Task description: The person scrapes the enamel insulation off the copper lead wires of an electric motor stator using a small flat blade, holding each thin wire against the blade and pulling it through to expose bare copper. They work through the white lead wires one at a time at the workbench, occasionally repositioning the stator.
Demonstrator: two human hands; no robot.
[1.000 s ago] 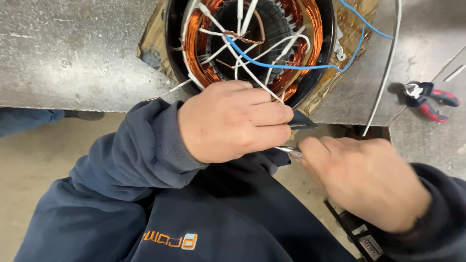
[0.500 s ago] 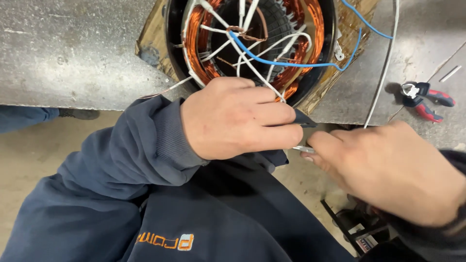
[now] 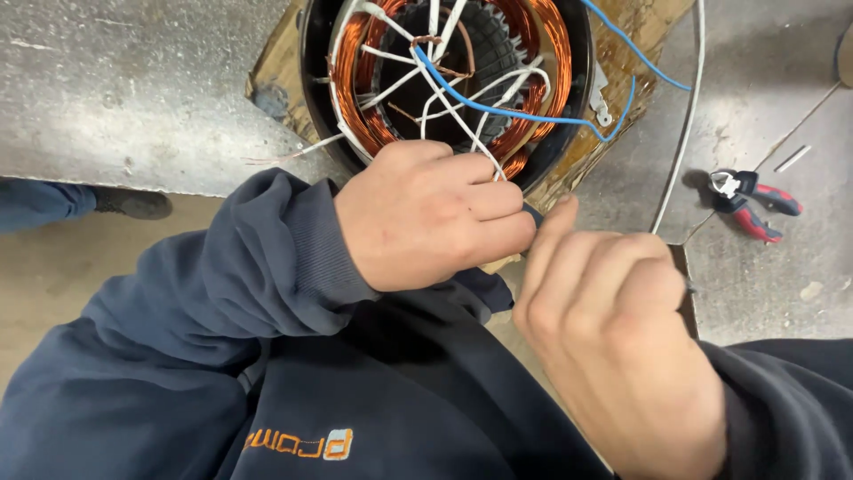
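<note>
A round motor stator (image 3: 449, 80) with copper windings lies on the grey metal bench (image 3: 133, 89), white sleeved leads (image 3: 453, 116) and a blue wire (image 3: 498, 105) crossing its bore. My left hand (image 3: 431, 218) is closed at the stator's near edge, gripping white leads that run out of the windings. My right hand (image 3: 613, 347) is close to the camera, fingers curled, its fingertips meeting the left hand's fingers; what it pinches is hidden.
Red-and-black pliers (image 3: 751, 200) lie on the bench at the right, beside a thin white cable (image 3: 680, 142). The stator rests on a brown wooden block (image 3: 275, 80). A shoe and trouser leg (image 3: 80, 203) of someone stand on the floor at left.
My right hand has risen toward the camera and moved left, closing against the left hand. The left hand has stayed clenched at the stator's edge.
</note>
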